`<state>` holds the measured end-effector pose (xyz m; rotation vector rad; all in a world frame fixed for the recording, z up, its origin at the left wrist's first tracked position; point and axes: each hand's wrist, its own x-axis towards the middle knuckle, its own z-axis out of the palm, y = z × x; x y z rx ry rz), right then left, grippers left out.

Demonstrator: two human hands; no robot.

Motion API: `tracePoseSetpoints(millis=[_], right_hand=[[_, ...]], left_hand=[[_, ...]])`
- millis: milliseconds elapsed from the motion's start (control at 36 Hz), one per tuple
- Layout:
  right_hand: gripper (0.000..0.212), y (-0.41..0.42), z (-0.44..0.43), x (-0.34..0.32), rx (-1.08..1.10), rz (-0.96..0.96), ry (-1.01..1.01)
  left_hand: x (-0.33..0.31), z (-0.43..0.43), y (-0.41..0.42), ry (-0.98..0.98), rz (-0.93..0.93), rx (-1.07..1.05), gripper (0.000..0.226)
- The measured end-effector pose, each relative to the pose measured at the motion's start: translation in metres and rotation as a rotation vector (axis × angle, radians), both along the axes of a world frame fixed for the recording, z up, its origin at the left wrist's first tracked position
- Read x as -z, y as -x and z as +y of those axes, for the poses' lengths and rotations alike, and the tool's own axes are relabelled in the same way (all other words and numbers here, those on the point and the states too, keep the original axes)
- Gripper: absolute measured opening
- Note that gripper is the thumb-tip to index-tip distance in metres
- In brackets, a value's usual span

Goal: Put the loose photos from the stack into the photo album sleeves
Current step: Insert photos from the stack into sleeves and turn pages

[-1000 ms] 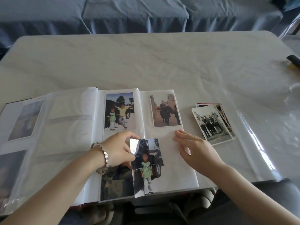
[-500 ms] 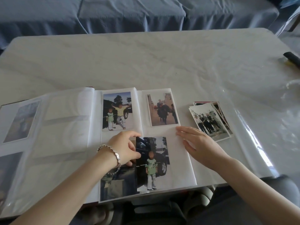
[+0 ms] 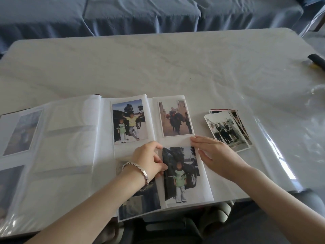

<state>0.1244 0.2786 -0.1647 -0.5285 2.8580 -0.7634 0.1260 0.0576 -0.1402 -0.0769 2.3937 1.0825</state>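
Our left hand [image 3: 149,160] pinches the left edge of the photo [image 3: 182,175], long axis near-to-far; our right hand [image 3: 216,155] lies spread flat, nearer the stack [image 3: 226,131] at right

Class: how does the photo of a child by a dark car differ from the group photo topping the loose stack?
The car photo lies on the album's right page; the group photo lies on the table atop the stack. The left hand pinches the car photo's edge; no hand holds the group photo. The car photo sits nearly square to the page; the group photo is turned askew. Both are portrait-format prints of people outdoors.
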Motion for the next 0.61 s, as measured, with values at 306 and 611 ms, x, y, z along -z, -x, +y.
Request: tracePoseSetpoints(millis=[306, 611], right_hand=[[0.035, -0.0013, -0.0003, 0.0020, -0.007, 0.049, 0.051], [0.038, -0.0015, 0.0014, 0.0054, -0.003, 0.018, 0.032]], left_hand=[[-0.0021, -0.0026, -0.0032, -0.079, -0.207, -0.098, 0.019], [-0.0048, 0.0005, -0.0024, -0.021, -0.255, -0.063, 0.016]])
